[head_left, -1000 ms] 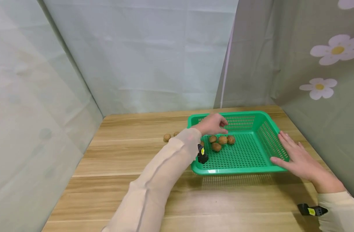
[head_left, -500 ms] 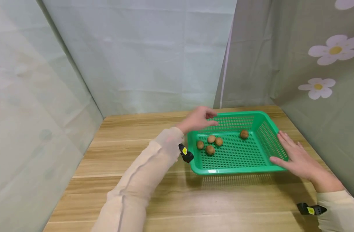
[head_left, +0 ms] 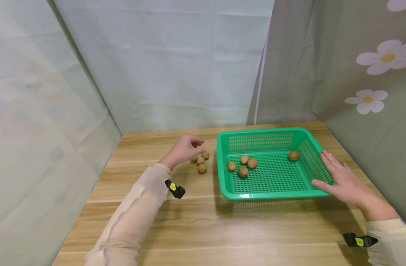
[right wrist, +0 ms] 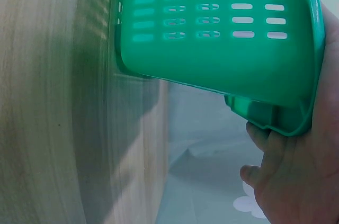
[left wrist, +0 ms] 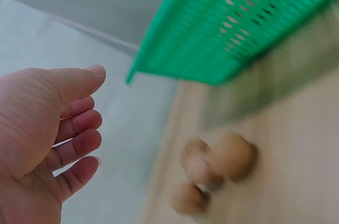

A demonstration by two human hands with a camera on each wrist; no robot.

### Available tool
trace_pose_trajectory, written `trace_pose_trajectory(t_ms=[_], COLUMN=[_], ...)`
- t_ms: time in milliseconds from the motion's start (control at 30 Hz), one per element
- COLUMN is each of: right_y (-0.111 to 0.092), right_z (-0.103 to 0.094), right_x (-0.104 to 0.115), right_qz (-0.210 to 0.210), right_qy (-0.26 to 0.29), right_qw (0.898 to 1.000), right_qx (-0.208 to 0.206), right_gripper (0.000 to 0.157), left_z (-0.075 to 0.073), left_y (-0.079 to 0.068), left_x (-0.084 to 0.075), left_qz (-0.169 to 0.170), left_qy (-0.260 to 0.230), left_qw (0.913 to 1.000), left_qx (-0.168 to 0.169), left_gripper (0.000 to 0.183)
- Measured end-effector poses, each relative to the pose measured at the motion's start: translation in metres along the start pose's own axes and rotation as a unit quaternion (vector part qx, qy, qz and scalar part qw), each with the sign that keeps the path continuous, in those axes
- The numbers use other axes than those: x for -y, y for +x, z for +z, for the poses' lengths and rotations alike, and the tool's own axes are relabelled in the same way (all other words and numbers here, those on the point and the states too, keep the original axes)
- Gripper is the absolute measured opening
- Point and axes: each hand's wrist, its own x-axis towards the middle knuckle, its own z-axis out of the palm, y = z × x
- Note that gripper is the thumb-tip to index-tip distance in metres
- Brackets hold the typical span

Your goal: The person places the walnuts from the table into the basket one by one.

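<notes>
While hovering near four loose walnuts (head_left: 200,160), holds nothing in the left hand (head_left: 183,149), with fingers (left wrist: 79,147) relaxed in a slight bend and with the thumb kept apart from them. In the head view, has this hand just past nine o'clock from the middle of the green basket (head_left: 272,195), touching neither basket nor nuts as far as the left wrist view tells. Bunched on the wooden worktop (head_left: 206,229), at about four o'clock from the same hand and at nine o'clock from the basket, near its wall: those four loose walnuts, blurred in the left wrist view.

Rests the right hand (head_left: 343,183) on the basket between three and four o'clock, with straight fingers laid along the end rim and with the thumb pointing to nine o'clock by the near corner, curled round nothing.

Inside the slotted basket, at nine o'clock, four grouped walnuts (head_left: 252,163); at about two o'clock, well apart from these, a single walnut (head_left: 293,155) near the end wall.

Wears pale sleeves (head_left: 130,218), plus a small black device (head_left: 175,189) with a yellow label at each wrist. Beyond the worktop, at twelve o'clock, pale hanging cloth (head_left: 189,66); at two o'clock, darker cloth with white flowers (head_left: 385,57).
</notes>
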Motion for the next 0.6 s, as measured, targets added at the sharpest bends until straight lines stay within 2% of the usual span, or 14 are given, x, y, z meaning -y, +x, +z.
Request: trace_pose_trajectory(t_ms=[133,300,433,600], right_y=[0.0,0.0,0.0,0.0], right_z=[-0.001,-0.001,-0.001,-0.001], right_x=[0.0,0.0,0.001,0.001], right_qz=[0.002,0.004,0.001,0.0], right_qy=[-0.001,0.002,0.002,0.004], right_qw=[1.0,1.0,1.0,1.0], right_qx=[-0.001,0.0,0.0,0.0], right_gripper=[0.091,0.091,0.091,0.091], left_z=[0.009,0.03,0.047,0.063], left_y=[-0.021,-0.042,-0.05,-0.051], left_x=[0.025,0.049,0.063,0.068], left_qz=[-0.02,-0.047,-0.071,-0.081], left_qy=[0.006,-0.024,-0.034,-0.009], left_qw=[0.9996,0.998,0.9961,0.9955], left_qx=[-0.02,-0.034,-0.041,-0.049], left_gripper=[0.035,0.032,0.031,0.035])
